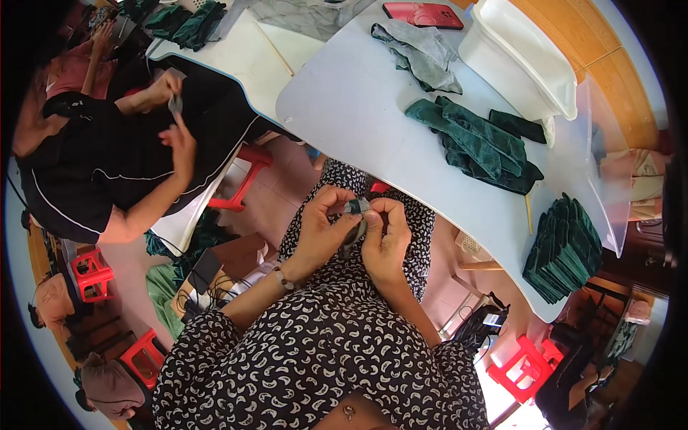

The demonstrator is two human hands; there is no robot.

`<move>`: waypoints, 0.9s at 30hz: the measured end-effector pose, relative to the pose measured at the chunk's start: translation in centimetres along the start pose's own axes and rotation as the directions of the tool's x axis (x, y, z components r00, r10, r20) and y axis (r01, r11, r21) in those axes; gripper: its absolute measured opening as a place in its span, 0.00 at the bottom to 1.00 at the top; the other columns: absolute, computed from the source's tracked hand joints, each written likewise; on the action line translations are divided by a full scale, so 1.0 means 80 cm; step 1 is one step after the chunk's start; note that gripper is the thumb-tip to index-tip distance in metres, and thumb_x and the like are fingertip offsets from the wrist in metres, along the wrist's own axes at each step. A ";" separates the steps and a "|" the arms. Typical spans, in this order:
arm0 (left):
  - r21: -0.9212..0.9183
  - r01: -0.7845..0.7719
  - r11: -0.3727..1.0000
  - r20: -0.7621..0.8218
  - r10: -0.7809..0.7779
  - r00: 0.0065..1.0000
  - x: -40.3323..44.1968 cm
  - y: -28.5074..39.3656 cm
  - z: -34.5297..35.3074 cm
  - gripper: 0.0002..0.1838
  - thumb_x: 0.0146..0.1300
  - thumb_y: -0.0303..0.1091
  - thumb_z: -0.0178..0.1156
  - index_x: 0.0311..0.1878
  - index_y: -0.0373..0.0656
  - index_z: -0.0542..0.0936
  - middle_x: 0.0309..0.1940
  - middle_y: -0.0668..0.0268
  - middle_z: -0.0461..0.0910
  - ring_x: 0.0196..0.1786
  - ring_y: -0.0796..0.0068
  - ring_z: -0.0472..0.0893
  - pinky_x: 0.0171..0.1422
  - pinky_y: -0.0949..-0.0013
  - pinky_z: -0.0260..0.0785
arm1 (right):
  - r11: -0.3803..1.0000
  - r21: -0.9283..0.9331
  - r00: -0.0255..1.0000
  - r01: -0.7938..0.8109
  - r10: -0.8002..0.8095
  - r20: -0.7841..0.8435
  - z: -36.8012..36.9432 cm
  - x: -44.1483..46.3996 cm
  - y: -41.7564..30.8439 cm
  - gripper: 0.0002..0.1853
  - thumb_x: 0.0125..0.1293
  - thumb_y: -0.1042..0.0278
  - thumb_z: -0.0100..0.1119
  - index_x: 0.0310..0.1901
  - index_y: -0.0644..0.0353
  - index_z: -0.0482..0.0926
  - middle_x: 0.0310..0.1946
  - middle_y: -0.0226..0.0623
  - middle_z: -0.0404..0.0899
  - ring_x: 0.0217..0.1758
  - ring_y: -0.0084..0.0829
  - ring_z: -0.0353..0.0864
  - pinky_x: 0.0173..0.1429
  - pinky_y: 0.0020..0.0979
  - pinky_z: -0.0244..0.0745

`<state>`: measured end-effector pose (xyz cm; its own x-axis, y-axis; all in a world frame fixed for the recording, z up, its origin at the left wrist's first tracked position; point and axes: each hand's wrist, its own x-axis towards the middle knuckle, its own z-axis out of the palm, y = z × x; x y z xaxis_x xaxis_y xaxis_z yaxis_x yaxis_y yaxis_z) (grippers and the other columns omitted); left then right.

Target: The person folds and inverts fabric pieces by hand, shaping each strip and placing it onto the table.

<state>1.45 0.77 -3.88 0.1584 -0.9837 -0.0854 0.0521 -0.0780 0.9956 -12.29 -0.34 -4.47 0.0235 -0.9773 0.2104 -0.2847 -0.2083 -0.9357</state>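
In front of my lap, a small piece of dark green and grey velvet fabric (355,207) is pinched between my two hands. My left hand (324,228) is closed on its left side, thumb and fingertips pressed together. From the other side my right hand (385,240) grips it, the thumb close to the left one. Fingers cover much of the cloth. On the white table beyond lie loose green velvet strips (481,140) and a crumpled grey-green piece (419,54). Nearer the right edge stands a neat stack of folded green velvet pieces (564,247).
A white plastic bin (517,57) and a red phone (423,14) are at the table's far side. To the left sits a co-worker in black (122,158), handling a small grey piece. Red stools (522,369) and a cardboard box (233,258) are on the floor.
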 end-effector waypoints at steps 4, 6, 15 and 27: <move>-0.357 0.474 0.805 0.299 -0.383 0.874 -0.003 0.008 -0.015 0.10 0.67 0.35 0.66 0.48 0.43 0.82 0.44 0.73 0.79 0.47 0.81 0.79 0.58 0.75 0.68 | 0.995 0.079 0.998 -0.059 0.058 0.011 0.000 0.010 0.011 0.03 0.72 0.75 0.58 0.41 0.65 0.76 0.34 0.40 0.78 0.31 0.33 0.79 0.38 0.31 0.76; -0.425 0.624 0.656 0.431 -0.459 0.777 -0.004 0.009 -0.020 0.11 0.69 0.38 0.66 0.49 0.45 0.83 0.46 0.74 0.80 0.48 0.81 0.79 0.61 0.73 0.66 | 0.985 0.172 0.998 -0.021 0.011 0.058 0.001 0.011 0.014 0.02 0.72 0.76 0.58 0.42 0.64 0.76 0.34 0.41 0.79 0.30 0.35 0.79 0.37 0.33 0.75; -0.598 0.627 0.499 0.534 -0.335 0.776 -0.004 0.005 -0.022 0.15 0.72 0.40 0.61 0.59 0.47 0.82 0.54 0.75 0.82 0.58 0.81 0.75 0.68 0.63 0.62 | 0.956 0.004 0.953 0.293 -0.292 -0.082 -0.010 0.025 -0.014 0.06 0.64 0.82 0.61 0.42 0.63 0.79 0.37 0.39 0.81 0.40 0.37 0.77 0.44 0.35 0.74; -0.318 0.195 0.928 0.319 -0.089 0.943 -0.014 0.026 0.012 0.17 0.68 0.26 0.65 0.58 0.37 0.75 0.47 0.72 0.79 0.50 0.84 0.77 0.56 0.75 0.71 | 0.985 0.174 0.998 -0.015 0.026 -0.058 -0.021 0.018 -0.014 0.05 0.63 0.78 0.68 0.33 0.63 0.80 0.31 0.35 0.76 0.34 0.24 0.74 0.42 0.25 0.71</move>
<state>0.41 1.54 -1.69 -0.1702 -0.9728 -0.1569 0.3925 -0.2130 0.8948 -13.57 -1.47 -2.63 -0.0391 -0.9785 0.2024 -0.1143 -0.1968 -0.9738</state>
